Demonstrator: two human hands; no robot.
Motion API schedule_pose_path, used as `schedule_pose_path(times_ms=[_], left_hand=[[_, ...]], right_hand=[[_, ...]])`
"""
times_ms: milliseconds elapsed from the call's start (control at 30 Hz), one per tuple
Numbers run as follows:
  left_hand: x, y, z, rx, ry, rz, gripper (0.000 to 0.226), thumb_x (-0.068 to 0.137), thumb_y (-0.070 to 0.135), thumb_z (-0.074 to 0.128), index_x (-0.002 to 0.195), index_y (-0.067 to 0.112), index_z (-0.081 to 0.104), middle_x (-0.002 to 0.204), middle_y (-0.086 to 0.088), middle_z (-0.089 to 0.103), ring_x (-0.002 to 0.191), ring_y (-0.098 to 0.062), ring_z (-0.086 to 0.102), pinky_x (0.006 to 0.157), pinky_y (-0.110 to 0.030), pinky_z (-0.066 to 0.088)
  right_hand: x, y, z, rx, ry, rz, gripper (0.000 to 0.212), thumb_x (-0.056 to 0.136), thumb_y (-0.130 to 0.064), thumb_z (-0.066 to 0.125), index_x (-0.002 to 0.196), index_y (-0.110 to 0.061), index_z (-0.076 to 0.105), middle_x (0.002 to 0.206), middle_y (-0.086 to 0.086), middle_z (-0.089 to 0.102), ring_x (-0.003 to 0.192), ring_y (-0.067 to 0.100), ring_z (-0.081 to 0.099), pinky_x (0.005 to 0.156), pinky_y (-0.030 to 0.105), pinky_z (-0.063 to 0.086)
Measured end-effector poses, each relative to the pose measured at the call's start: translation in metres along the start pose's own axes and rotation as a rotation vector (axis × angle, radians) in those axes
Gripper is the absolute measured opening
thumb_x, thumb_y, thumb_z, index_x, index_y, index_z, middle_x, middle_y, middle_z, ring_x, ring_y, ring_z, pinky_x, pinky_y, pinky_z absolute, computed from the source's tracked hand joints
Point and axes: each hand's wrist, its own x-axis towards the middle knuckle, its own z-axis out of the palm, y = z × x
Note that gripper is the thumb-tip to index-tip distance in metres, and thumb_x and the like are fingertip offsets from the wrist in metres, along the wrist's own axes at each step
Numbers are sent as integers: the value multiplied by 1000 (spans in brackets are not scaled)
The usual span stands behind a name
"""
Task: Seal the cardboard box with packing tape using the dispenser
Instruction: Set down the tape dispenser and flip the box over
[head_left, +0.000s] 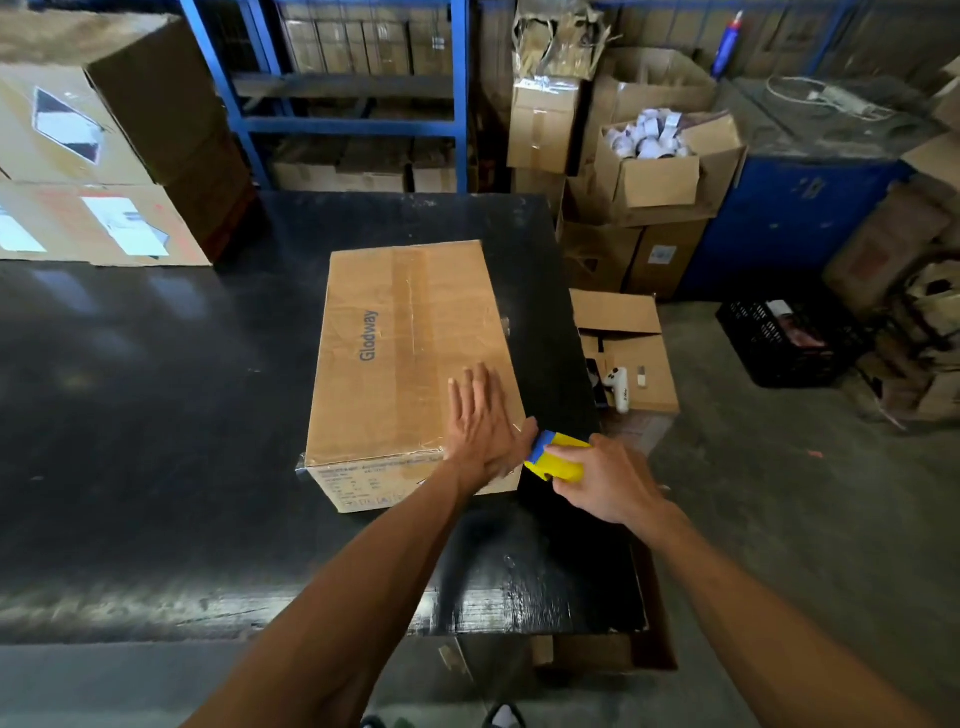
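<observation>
The cardboard box (410, 364) sits centre on the bench (156, 415), long axis twelve to six. My left hand (480, 426) lies flat, fingers spread, on its near right corner. My right hand (602, 478), fingers wrapped round the tape dispenser (553, 457), is at three o'clock of that corner, touching it; the seam runs toward twelve.

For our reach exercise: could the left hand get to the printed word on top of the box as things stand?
Probably yes. The left hand lies flat on the box top, and bare cardboard runs from it to the word, nothing between.
</observation>
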Motion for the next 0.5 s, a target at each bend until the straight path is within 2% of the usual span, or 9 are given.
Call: schedule_pose_path(times_ms=[67,133,200,267,367,433,500], left_hand=[[5,3,2,-34,-39,-66,95,93,70,15,156,0,2,164,-21,-6,151,-35,-10,121,-49,-11],[8,3,4,-16,-53,-70,93,94,68,16,155,1,0,164,-21,-7,151,-34,-11,121,-50,-9],[9,3,5,8,-58,-62,92,94,67,17,155,0,0,164,-22,-6,151,-34,-10,121,-51,-8],[8,2,5,30,-71,-51,91,95,66,17,155,-1,0,163,-22,-6,151,-35,-10,121,-51,-7],[10,2,6,55,-78,-39,91,95,66,14,155,-1,-1,163,-22,-6,151,-35,-10,122,-51,-6],[11,1,10,81,-65,-45,92,94,67,14,155,-1,0,163,-22,-5,151,-35,-8,122,-51,-5],[11,0,13,87,-58,-49,92,94,67,13,155,-1,1,164,-22,-4,151,-35,-8,122,-51,-5]], right_hand=[[1,5,7,293,0,151,46,80,-45,67,126,-42,63,95,6,69,81,17,63,66,21,39],[6,12,19,482,-26,279,43,83,-42,63,126,-40,63,104,1,72,93,18,65,73,18,39],[13,18,34,596,-86,422,46,89,-43,55,134,-35,55,125,4,65,115,27,58,90,27,42],[18,24,53,587,-133,538,51,96,-44,48,140,-18,47,135,13,57,124,34,52,98,34,39],[17,30,78,466,-131,658,51,102,-42,39,123,0,60,121,25,63,114,39,57,91,37,44],[15,35,90,491,-99,672,47,102,-40,41,109,-2,68,110,26,67,107,40,61,86,39,46],[17,41,96,529,-49,674,43,100,-40,47,104,-5,72,103,25,69,102,40,63,83,40,48]])
